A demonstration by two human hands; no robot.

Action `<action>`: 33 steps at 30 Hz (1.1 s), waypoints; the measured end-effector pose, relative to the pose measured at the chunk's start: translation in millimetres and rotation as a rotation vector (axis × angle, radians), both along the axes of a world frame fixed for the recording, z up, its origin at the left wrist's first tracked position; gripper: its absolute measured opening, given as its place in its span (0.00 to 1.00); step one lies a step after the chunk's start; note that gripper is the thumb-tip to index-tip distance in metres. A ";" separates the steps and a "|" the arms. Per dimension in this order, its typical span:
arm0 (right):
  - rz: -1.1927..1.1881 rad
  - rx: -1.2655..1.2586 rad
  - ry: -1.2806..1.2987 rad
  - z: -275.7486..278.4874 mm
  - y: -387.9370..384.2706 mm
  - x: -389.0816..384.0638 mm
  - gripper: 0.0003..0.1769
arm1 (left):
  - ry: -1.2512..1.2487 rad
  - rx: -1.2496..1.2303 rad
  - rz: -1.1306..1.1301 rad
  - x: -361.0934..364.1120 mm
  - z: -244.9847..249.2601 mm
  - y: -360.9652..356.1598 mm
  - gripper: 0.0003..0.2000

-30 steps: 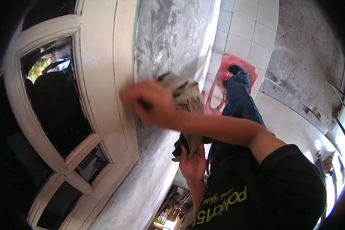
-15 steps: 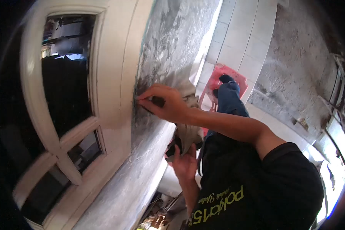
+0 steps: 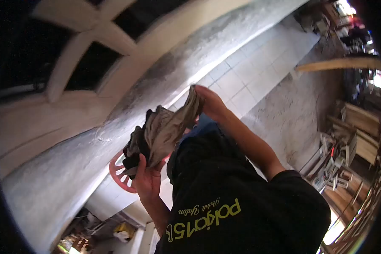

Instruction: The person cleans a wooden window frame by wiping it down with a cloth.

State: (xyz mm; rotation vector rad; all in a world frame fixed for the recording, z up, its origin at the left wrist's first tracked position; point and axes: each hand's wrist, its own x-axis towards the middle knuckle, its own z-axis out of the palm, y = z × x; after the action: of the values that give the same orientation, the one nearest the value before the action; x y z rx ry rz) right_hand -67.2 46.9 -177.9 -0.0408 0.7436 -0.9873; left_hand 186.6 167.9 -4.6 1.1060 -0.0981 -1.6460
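Note:
A crumpled rag (image 3: pixel 167 129), grey-beige with dark folds, stretches between my two hands in front of my body. My left hand (image 3: pixel 147 180) is closed around its lower end, thumb up against a dark bunched part. At the upper end, my right hand (image 3: pixel 209 103) grips the cloth's edge, which hangs over part of the fingers. Below the rag, a pink-red plastic chair (image 3: pixel 122 183) shows partly, its slatted round back sticking out past my left hand.
A grey plastered wall (image 3: pixel 127 99) runs along my left, under a cream wooden window frame (image 3: pixel 114 36) with dark panes. White floor tiles (image 3: pixel 241 76) stretch ahead beside rough concrete (image 3: pixel 292 114). Wooden furniture and clutter (image 3: pixel 347 144) stand at the right, with a wooden beam (image 3: pixel 338 64) above.
My right hand has come away from the seam between frame and wall and now grips the rag. My left hand still holds it. The view has swung away from the window.

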 end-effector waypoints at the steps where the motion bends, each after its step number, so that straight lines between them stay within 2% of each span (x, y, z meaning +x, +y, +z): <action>1: 0.009 0.000 0.160 11.1 2.0 4.7 0.21 | 0.032 -0.040 -0.017 1.8 0.2 4.0 0.21; 4: 0.118 -0.057 0.260 25.3 -6.0 5.5 0.27 | 0.026 -0.136 -0.007 -12.1 13.8 3.4 0.21; 7: -0.038 -0.211 0.166 41.9 -25.3 10.9 0.28 | 0.009 -0.205 0.029 -16.1 27.9 7.2 0.21; 8: -0.059 -0.200 0.104 48.7 -29.2 9.6 0.31 | 0.019 -0.209 0.049 -18.0 32.2 10.3 0.21; 9: -0.060 -0.211 0.086 47.7 -32.7 10.8 0.29 | 0.031 -0.211 0.066 -19.9 35.2 12.7 0.21; 11: -0.041 -0.134 0.095 43.4 -32.7 21.0 0.27 | 0.023 -0.257 0.053 -24.1 39.0 13.9 0.21; 14: 0.242 0.172 0.044 63.2 -24.6 38.9 0.37 | -0.005 -0.237 0.020 -33.2 49.1 13.5 0.21; 15: 0.302 0.217 0.000 35.7 -23.4 43.4 0.43 | -0.051 -0.234 0.014 -39.9 55.8 10.8 0.21; 17: 0.334 0.248 -0.004 42.1 -18.9 58.3 0.35 | -0.064 -0.227 0.009 -45.8 58.2 10.0 0.22; 20: 0.427 0.094 -0.040 56.6 -26.0 64.0 0.32 | -0.017 -0.224 0.024 -46.4 59.0 10.8 0.22; 23: 0.265 -0.136 0.033 50.0 -19.8 72.0 0.28 | -0.049 -0.239 0.034 -47.4 65.4 14.3 0.23; 24: 0.365 -0.192 -0.010 47.8 -16.7 76.8 0.27 | -0.046 -0.263 0.029 -47.1 65.6 14.0 0.23; 25: 0.419 -0.114 -0.019 46.3 -10.7 77.4 0.27 | -0.043 -0.281 0.021 -47.0 66.5 14.9 0.24; 27: 0.524 0.046 -0.043 48.0 0.6 78.8 0.27 | -0.261 -0.255 0.042 -49.8 57.0 18.2 0.24; 29: 0.540 0.074 -0.152 52.7 -1.0 84.5 0.29 | -0.257 -0.291 0.061 -50.1 56.0 21.2 0.24; 31: 0.483 0.096 -0.173 69.2 -6.1 85.1 0.29 | -0.024 -0.390 0.077 -50.3 61.9 18.0 0.23; 33: 0.485 0.044 -0.323 66.9 -2.6 80.0 0.32 | -0.081 -0.290 0.139 -48.8 61.2 21.9 0.24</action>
State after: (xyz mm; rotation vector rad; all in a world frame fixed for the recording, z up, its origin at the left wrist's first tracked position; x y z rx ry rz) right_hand 12.8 44.3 -111.0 -0.0209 0.4272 -0.4967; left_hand 137.8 189.8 56.6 0.9352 -0.2972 -1.4119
